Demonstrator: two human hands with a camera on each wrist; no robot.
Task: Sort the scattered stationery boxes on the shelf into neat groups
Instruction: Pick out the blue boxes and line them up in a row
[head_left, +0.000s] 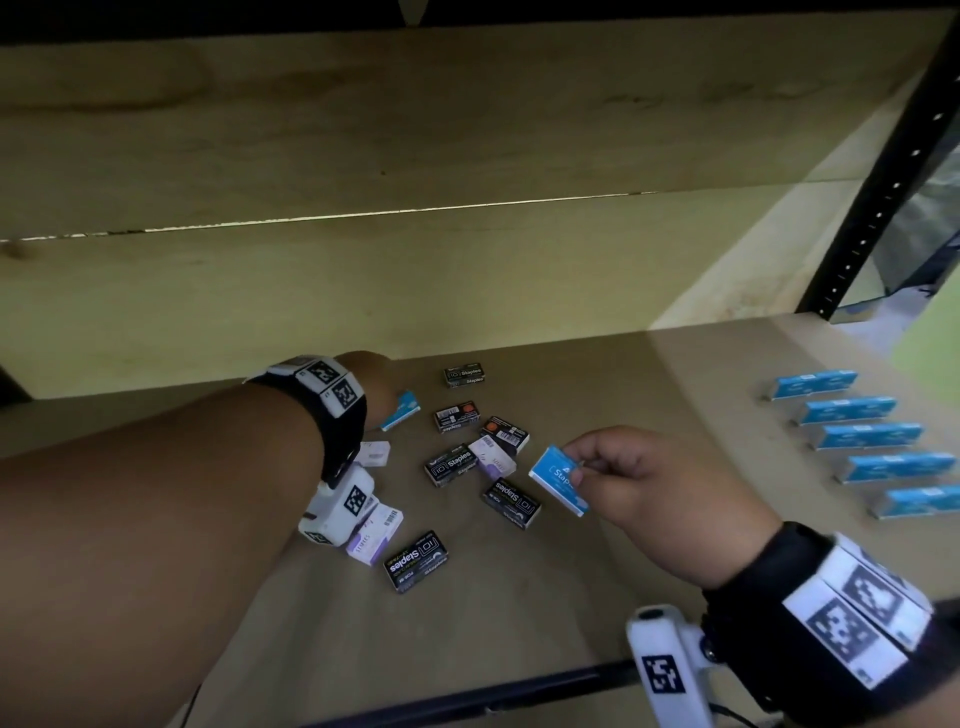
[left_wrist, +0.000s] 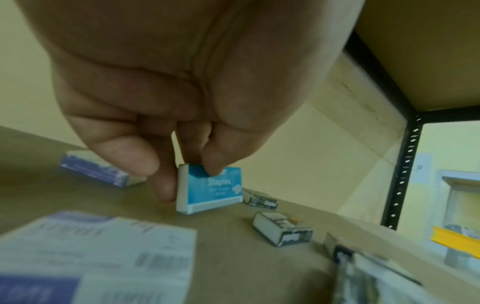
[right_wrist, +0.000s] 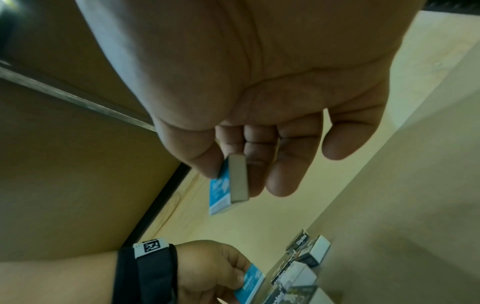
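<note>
My right hand (head_left: 597, 467) pinches a blue staples box (head_left: 557, 480) between thumb and fingers, lifted above the brown shelf board (head_left: 649, 415); the same blue box (right_wrist: 221, 191) shows in the right wrist view. My left hand (left_wrist: 192, 174) pinches a second blue staples box (left_wrist: 210, 191) by its top edge, standing on edge on the board; from the head view that second blue box (head_left: 402, 410) peeks out beside my left wrist. Several black staples boxes (head_left: 451, 464) and white-purple boxes (head_left: 374, 535) lie scattered between my hands.
A neat column of several blue boxes (head_left: 872, 435) stands at the right of the board. A black perforated upright (head_left: 878, 208) rises at the back right corner. The wooden back wall (head_left: 363, 291) closes the rear; the shelf's dark front rail (head_left: 467, 696) runs below.
</note>
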